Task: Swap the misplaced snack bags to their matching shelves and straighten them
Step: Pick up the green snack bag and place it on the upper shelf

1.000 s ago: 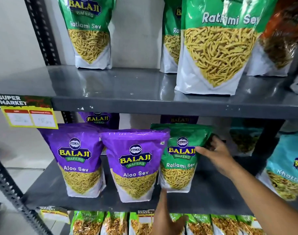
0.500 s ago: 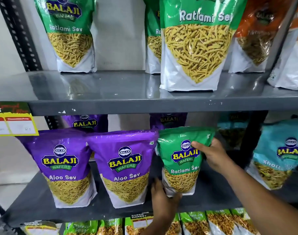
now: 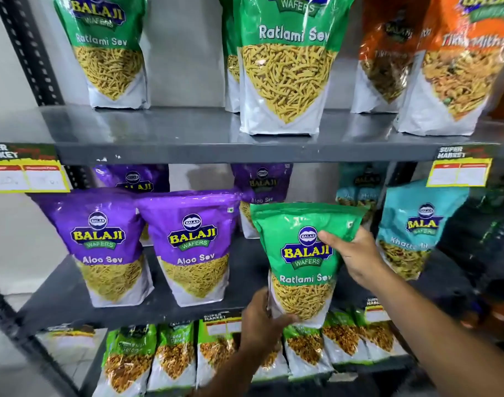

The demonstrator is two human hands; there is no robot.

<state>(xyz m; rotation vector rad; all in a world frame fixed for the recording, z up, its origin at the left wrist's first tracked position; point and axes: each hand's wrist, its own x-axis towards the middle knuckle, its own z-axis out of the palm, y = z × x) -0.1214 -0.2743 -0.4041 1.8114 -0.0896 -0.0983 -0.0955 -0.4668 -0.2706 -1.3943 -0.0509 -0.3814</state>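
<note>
On the middle shelf (image 3: 59, 296), in front of the purple Aloo Sev bags (image 3: 192, 247), the green Ratlami Sev bag (image 3: 302, 262) is held by both hands, its base level with the shelf's front edge — whether it rests there or is lifted clear I cannot tell. The right hand (image 3: 356, 253) is closed on the bag's upper right side, thumb across the printed front, and the left hand (image 3: 262, 322) cups the lower left corner. The pouch looks light, soft and glossy, so it would likely crumple and slip if pinched at one point; a hold at the top and under the base seems soundest, and gentle, since the sev inside is brittle. Its match stands on the top shelf (image 3: 159, 130), where a bare stretch shows between the two green Ratlami Sev bags (image 3: 285, 81) — room enough, I judge. The shelves are smooth grey metal on slotted uprights against a pale wall.
</note>
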